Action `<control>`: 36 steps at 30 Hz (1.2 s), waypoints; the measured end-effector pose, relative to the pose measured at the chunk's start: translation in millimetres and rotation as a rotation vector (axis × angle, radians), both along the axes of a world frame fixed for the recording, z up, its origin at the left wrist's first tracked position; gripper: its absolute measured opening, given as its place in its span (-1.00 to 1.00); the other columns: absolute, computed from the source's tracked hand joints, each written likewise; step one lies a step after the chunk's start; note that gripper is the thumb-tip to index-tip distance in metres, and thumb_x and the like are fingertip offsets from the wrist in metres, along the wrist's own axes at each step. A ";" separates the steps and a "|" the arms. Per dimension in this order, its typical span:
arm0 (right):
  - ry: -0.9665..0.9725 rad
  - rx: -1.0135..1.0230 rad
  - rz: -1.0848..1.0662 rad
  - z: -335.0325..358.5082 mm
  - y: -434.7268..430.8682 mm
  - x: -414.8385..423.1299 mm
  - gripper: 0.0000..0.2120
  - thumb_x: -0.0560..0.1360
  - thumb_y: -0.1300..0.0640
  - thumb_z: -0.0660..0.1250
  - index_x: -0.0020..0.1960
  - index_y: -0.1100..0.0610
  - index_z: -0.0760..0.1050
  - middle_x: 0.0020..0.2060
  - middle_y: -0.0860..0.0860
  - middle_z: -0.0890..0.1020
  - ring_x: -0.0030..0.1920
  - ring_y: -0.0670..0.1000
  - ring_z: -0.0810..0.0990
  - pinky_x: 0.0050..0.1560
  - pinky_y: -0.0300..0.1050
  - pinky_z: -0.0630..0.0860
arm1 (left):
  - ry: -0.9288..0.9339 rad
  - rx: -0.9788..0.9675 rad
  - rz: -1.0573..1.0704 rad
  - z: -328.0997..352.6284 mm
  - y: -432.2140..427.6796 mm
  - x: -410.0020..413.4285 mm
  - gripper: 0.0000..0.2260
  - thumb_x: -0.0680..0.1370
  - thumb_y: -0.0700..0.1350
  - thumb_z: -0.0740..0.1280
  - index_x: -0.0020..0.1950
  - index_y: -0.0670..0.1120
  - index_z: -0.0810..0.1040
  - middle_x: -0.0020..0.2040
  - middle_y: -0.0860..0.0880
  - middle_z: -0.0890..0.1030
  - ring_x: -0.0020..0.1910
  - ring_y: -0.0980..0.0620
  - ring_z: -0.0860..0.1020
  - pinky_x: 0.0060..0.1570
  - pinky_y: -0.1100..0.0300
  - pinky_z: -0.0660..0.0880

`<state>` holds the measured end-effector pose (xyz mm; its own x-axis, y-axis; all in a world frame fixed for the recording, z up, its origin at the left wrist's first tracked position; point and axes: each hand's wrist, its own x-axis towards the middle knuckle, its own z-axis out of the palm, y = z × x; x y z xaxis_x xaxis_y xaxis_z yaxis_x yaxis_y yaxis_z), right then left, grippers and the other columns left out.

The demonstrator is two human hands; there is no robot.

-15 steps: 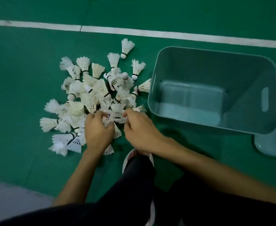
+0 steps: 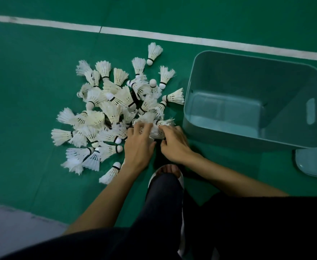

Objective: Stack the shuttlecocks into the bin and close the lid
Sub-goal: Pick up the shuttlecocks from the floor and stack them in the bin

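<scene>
A loose pile of several white feather shuttlecocks [image 2: 114, 109] lies on the green court floor. To its right stands a grey-blue plastic bin [image 2: 197, 117] with nothing inside. Its lid [image 2: 311, 166] lies flat on the floor at the bin's near right corner. My left hand [image 2: 139, 147] rests on the near edge of the pile, fingers spread over shuttlecocks. My right hand [image 2: 174, 143] sits beside it, fingers curled on a shuttlecock [image 2: 157, 132] held between both hands.
A white court line [image 2: 154, 34] runs across the floor beyond the pile and bin. My foot in a white sandal [image 2: 180, 178] and my dark trouser leg are just behind my hands. Pale flooring [image 2: 7, 226] starts at the lower left.
Both hands have shifted slightly right along the near edge of the pile, closer to the bin. My left fingers have spread out over the shuttlecocks.
</scene>
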<state>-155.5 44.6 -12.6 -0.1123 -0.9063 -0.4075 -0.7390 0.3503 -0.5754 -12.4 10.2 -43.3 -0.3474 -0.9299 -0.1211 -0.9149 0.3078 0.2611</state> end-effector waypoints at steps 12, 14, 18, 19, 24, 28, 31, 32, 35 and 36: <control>-0.134 -0.042 -0.028 8.7 18.6 -24.0 -0.60 0.56 0.18 0.35 0.39 0.14 0.52 0.29 0.08 0.62 0.24 0.08 0.59 0.31 -0.04 0.51 | 0.165 -0.047 0.056 12.4 25.7 6.8 -0.87 0.55 0.04 0.48 0.01 0.02 0.70 0.19 -0.02 0.56 -0.10 -0.05 0.62 -0.32 0.17 0.46; -0.126 -0.058 -0.039 10.6 23.7 -26.1 -0.62 0.54 0.22 0.35 0.35 0.14 0.55 0.25 0.09 0.64 0.22 0.09 0.61 0.29 -0.02 0.52 | 0.184 -0.043 0.076 20.9 26.8 6.0 -0.88 0.55 0.02 0.49 -0.02 0.00 0.75 0.21 -0.03 0.60 -0.17 -0.08 0.65 -0.31 0.16 0.47; -0.110 -0.102 -0.028 17.8 26.1 -27.7 -0.67 0.52 0.22 0.36 0.29 0.14 0.57 0.19 0.10 0.66 0.18 0.11 0.61 0.25 0.03 0.55 | 0.181 -0.058 0.040 38.2 23.4 4.9 -0.90 0.55 -0.02 0.50 -0.03 -0.03 0.77 0.15 -0.01 0.65 -0.17 -0.10 0.65 -0.28 0.13 0.50; -0.107 -0.114 -0.029 21.0 26.5 -28.2 -0.68 0.52 0.22 0.36 0.28 0.13 0.57 0.16 0.10 0.66 0.16 0.11 0.61 0.23 0.04 0.56 | 0.183 -0.057 0.024 43.6 21.2 4.5 -0.89 0.55 -0.02 0.50 -0.04 -0.03 0.76 0.11 0.00 0.66 -0.16 -0.09 0.64 -0.26 0.11 0.52; -0.049 -0.326 -0.037 57.1 27.2 -25.0 -0.75 0.50 0.24 0.41 0.17 0.16 0.66 -0.03 0.08 0.74 -0.03 0.07 0.68 0.09 0.00 0.63 | 0.215 -0.024 0.072 87.4 7.1 10.0 -0.93 0.60 -0.03 0.42 -0.08 0.05 0.65 0.00 0.07 0.69 -0.18 0.02 0.57 -0.23 0.09 0.55; -0.138 -0.505 -0.074 106.9 29.4 -23.4 -0.83 0.48 0.23 0.45 0.06 0.17 0.71 -0.18 0.03 0.75 -0.18 0.00 0.71 0.00 0.00 0.68 | 0.355 0.024 0.050 139.3 -6.0 24.2 -0.90 0.62 -0.08 0.41 -0.10 0.05 0.60 -0.11 0.14 0.67 -0.23 -0.01 0.63 -0.16 -0.05 0.63; -0.262 -0.646 -0.123 151.3 32.1 -34.2 -0.92 0.47 0.22 0.49 -0.04 0.18 0.73 -0.27 -0.02 0.73 -0.30 -0.16 0.67 -0.17 -0.17 0.67 | 0.495 0.079 0.001 184.2 -12.7 25.8 -0.89 0.63 -0.10 0.38 -0.09 0.02 0.60 -0.16 0.11 0.66 -0.25 -0.14 0.64 -0.22 -0.09 0.62; -0.300 -0.683 -0.151 164.1 32.2 -42.2 -0.96 0.47 0.23 0.50 -0.08 0.17 0.72 -0.30 -0.05 0.71 -0.34 -0.20 0.65 -0.24 -0.26 0.63 | 0.547 0.092 -0.016 197.2 -14.5 23.3 -0.89 0.64 -0.11 0.38 -0.09 0.01 0.60 -0.17 0.08 0.65 -0.24 -0.11 0.64 -0.24 -0.05 0.60; -0.336 -0.765 -0.309 181.9 26.3 -81.0 -0.96 0.44 0.25 0.50 -0.14 0.15 0.69 -0.33 -0.06 0.68 -0.37 -0.20 0.60 -0.28 -0.31 0.56 | 0.660 0.121 -0.069 221.6 -18.9 1.2 -0.91 0.64 -0.17 0.37 -0.06 -0.07 0.59 -0.14 0.00 0.64 -0.18 -0.12 0.66 -0.20 -0.12 0.65; -0.349 -0.753 -0.401 180.2 22.7 -99.3 -0.94 0.42 0.24 0.50 -0.15 0.12 0.66 -0.34 -0.04 0.68 -0.36 -0.15 0.60 -0.26 -0.24 0.58 | 0.672 0.130 -0.088 223.7 -20.4 -11.5 -0.92 0.64 -0.16 0.36 -0.06 -0.07 0.59 -0.13 0.00 0.64 -0.18 -0.15 0.67 -0.18 -0.18 0.67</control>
<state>-254.8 67.3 167.7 -0.4572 -0.8657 0.2040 -0.3844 -0.0145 -0.9230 -23.9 -10.2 180.3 -0.4594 -0.8874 0.0379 -0.5147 0.3007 0.8029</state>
